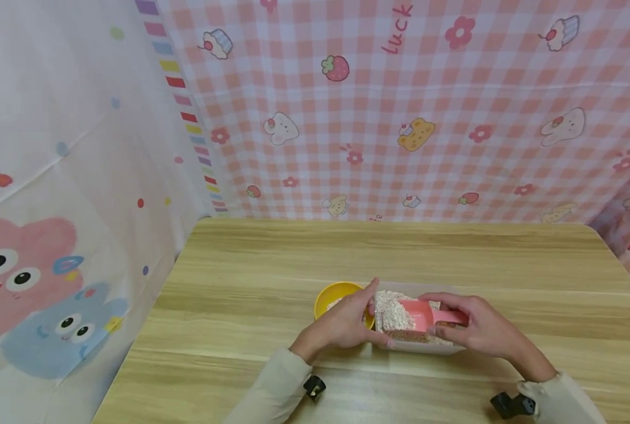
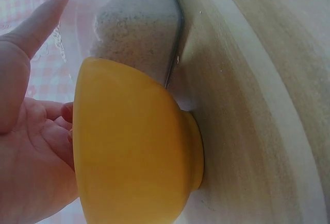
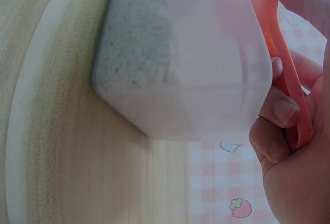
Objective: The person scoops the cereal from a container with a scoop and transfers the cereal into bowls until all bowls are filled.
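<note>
My right hand (image 1: 481,324) grips the handle of a pink scoop (image 1: 421,316), which is heaped with pale flakes like oats (image 1: 394,309). The scoop is over a translucent plastic tub (image 1: 426,347) that holds more flakes, visible through its wall in both wrist views. My left hand (image 1: 349,318) spreads at the tub's left end, its thumb extended along the near rim; whether it presses the tub I cannot tell. Under that hand stands a yellow bowl (image 2: 129,141), upright on the table, with some pale flakes inside; the hand hides much of it.
A wood-grain table (image 1: 251,330) carries everything. A few crumbs lie beside the tub in the left wrist view. Behind the table hangs a pink checked cloth (image 1: 378,165), and a white patterned cloth (image 1: 108,194) hangs at the left.
</note>
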Tool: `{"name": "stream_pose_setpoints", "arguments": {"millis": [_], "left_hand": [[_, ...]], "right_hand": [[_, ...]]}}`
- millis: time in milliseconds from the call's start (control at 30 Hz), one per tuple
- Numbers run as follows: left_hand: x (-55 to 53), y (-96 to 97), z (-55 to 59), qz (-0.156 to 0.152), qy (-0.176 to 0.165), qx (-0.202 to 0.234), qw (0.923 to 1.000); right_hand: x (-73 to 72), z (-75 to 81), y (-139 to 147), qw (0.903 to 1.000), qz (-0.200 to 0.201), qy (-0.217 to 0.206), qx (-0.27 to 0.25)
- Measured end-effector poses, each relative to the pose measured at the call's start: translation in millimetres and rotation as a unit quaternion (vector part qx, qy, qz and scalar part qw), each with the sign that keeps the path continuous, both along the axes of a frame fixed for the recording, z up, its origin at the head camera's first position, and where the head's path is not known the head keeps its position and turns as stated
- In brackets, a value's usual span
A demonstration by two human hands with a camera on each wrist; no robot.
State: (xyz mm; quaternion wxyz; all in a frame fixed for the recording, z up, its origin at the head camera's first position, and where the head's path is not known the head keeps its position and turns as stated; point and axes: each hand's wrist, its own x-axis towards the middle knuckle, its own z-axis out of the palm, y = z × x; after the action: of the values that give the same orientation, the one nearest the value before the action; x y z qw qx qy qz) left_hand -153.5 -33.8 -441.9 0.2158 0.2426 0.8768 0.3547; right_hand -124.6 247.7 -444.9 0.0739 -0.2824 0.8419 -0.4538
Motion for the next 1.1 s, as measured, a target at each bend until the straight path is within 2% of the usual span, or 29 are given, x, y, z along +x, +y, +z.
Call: {"name": "stream_pose_setpoints", "arguments": {"millis": [333, 600, 833, 1100], "left_hand": [[-0.6, -1.1, 1.8, -0.014, 0.004, 0.002, 0.9999], [-3.0, -14.7, 6.8, -0.010, 0.022, 0.047, 0.9986], [-2.7, -38.0, 12.2, 0.032, 0.031, 0.065, 0.9969], [-4.2, -65.9, 4.9, 0.078, 0.057, 0.068, 0.9930]], "right_hand": [[0.3, 0.2, 0, 0.9997, 0.004, -0.012, -0.022], [0.2, -0.7, -1, 0.9992, 0.008, -0.014, -0.037], [0.4, 0.3, -2, 0.9995, 0.000, -0.007, -0.031], [0.7, 0.5, -2, 0.9995, -0.002, -0.006, -0.030]]}}
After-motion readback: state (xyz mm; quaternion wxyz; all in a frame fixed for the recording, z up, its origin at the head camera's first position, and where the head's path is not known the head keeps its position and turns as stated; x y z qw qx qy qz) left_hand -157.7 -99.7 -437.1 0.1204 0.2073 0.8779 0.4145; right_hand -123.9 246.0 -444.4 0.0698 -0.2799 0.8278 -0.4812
